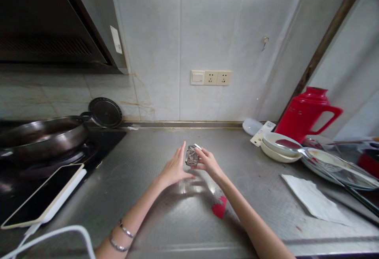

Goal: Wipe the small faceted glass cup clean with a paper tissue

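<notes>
Over the middle of the steel counter (142,196), my right hand (207,163) grips a small clear, faceted object (192,156), which looks like glass or plastic; its exact kind cannot be made out. Thumb and fingers pinch it from its right side. Just left of it is my left hand (175,167), fingers extended and thumb spread away, with a narrow gap between the palm and the object. Two silver bracelets (121,240) circle the left forearm. A torn red patch (219,207) lies on the counter beside my right forearm.
At left, a metal pan (44,140) sits on the stove, with a phone (44,196) and white cable (65,229) nearer me. At right are a red thermos jug (304,115), stacked white bowls (280,154), a plate with utensils (340,168) and a white napkin (314,198). Wall sockets (217,78) are behind.
</notes>
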Motion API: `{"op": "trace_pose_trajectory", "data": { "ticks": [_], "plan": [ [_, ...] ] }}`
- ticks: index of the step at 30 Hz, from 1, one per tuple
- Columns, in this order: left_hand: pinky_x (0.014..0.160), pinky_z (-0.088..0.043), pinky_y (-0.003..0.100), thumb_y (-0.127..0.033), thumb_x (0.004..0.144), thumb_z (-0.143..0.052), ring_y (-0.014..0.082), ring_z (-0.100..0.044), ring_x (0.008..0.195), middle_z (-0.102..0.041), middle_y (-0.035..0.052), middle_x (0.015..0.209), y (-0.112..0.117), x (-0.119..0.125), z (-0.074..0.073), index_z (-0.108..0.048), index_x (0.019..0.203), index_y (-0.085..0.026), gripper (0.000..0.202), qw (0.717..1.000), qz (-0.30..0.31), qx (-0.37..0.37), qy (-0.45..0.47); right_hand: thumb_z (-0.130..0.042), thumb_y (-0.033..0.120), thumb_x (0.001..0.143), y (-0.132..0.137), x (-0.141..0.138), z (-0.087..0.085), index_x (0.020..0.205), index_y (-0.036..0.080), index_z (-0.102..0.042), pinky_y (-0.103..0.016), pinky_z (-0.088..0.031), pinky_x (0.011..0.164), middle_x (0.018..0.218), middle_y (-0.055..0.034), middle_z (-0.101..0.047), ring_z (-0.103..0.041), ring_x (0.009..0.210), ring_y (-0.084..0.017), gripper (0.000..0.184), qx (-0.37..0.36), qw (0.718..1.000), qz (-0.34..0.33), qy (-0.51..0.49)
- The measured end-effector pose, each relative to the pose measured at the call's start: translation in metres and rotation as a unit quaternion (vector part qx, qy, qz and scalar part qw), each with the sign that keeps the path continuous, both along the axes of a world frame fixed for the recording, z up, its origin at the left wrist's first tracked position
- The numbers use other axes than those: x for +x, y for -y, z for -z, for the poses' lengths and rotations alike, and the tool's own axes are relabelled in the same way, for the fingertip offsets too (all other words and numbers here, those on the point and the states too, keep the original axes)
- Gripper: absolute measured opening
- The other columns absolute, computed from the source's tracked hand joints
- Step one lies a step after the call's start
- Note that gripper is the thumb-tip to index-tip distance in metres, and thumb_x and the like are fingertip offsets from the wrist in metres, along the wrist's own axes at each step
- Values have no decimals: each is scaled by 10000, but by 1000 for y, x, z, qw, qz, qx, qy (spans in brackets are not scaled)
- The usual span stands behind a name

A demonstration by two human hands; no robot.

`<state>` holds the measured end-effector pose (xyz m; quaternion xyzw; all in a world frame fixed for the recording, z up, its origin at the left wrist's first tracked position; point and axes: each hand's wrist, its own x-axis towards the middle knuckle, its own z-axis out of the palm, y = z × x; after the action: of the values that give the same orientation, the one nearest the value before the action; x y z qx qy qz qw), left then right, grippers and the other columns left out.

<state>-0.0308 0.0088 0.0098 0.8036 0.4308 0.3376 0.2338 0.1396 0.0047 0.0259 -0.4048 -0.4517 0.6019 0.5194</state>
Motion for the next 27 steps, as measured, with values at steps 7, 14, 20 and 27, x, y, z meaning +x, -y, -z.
{"op": "trace_pose_trajectory", "data": {
  "ticks": [7, 14, 20, 27],
  "plan": [
    [1067, -302, 486, -340, 487, -851, 327, -361, 1317, -324, 134, 1465, -3, 2, 7, -223, 1434, -287, 1137, 994, 40, -5, 103, -562, 547, 800, 4, -9, 7, 988, 166, -603, -230, -531, 473, 947, -90, -685, -663, 643, -158, 427, -5, 997, -45, 65],
    [947, -431, 401, -300, 506, -851, 266, -573, 1087, -583, 103, 1199, 4, 4, -1, -398, 1290, -252, 907, 992, 37, -26, 117, -548, 548, 803, -2, -4, 12, 931, 151, -617, -245, -514, 414, 750, -65, -682, -637, 501, -148, 423, -17, 998, -9, 65],
    [917, -453, 362, -321, 509, -850, 256, -563, 1085, -579, 105, 1175, 6, 7, -3, -401, 1246, -229, 868, 990, 19, -24, 141, -530, 533, 799, -8, 6, 12, 768, 154, -647, -219, -472, 420, 608, -5, -607, -586, 479, -129, 398, 112, 962, 112, 222],
    [932, -439, 372, -301, 516, -848, 246, -545, 1079, -538, 103, 1199, 3, 11, 5, -405, 1221, -223, 836, 986, 5, -16, 167, -443, 460, 893, 4, 2, 1, 917, 168, -706, -261, -486, 655, 769, -46, -702, -625, 698, -184, 394, 300, 896, 172, 280]
  ]
}}
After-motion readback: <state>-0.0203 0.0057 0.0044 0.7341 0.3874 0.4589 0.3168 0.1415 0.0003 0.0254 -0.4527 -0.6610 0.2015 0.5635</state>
